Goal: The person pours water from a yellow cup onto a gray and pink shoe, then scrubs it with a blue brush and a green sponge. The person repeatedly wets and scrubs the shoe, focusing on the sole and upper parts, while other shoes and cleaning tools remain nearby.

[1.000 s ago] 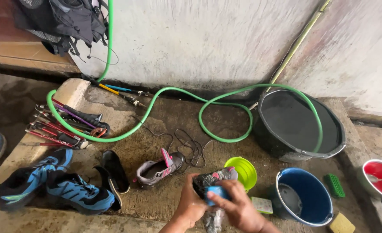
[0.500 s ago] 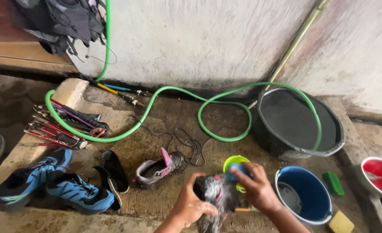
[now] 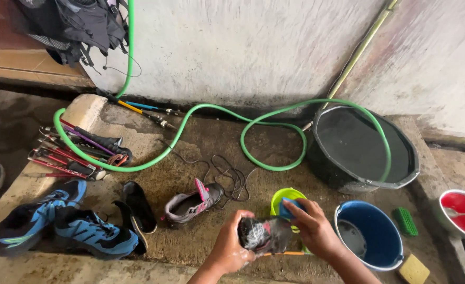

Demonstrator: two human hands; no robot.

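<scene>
A: Item one — left hand (image 3: pixel 231 247). Condition?

B: Closed around a dark, wet, soapy shoe (image 3: pixel 261 235), gripping it from its left end. The shoe sits between the two hands, held above the concrete ledge (image 3: pixel 201 247).

A: Item two — right hand (image 3: pixel 312 227).

B: Fingers pinched on a small blue scrubbing piece (image 3: pixel 290 208), pressed at the shoe's upper right edge. Whether it is a sponge or a brush I cannot tell.

A: Stock near the hands?

B: Just behind the right hand, a lime-green bowl (image 3: pixel 285 197). To its right, a blue bucket (image 3: pixel 372 234), then a green scrub brush (image 3: pixel 405 221) and a yellow sponge (image 3: pixel 414 269). Further right, a red basin (image 3: pixel 462 213). Beyond the bucket, a large black tub (image 3: pixel 364 150) with a green hose (image 3: pixel 217 121) looped to it.

A: Progress entry?

B: Judged mid-scrub — suds show on the held shoe, no rinse seen. Left of the left hand, a grey-and-pink shoe (image 3: pixel 193 202) lies laceless, with loose laces (image 3: pixel 227 171) behind it and dark insoles (image 3: pixel 138 208) beside it; it looks untouched by soap. Further left, a pair of blue trainers (image 3: pixel 64 223) also appears dry and waiting. So, one shoe under way, three likely left.
</scene>
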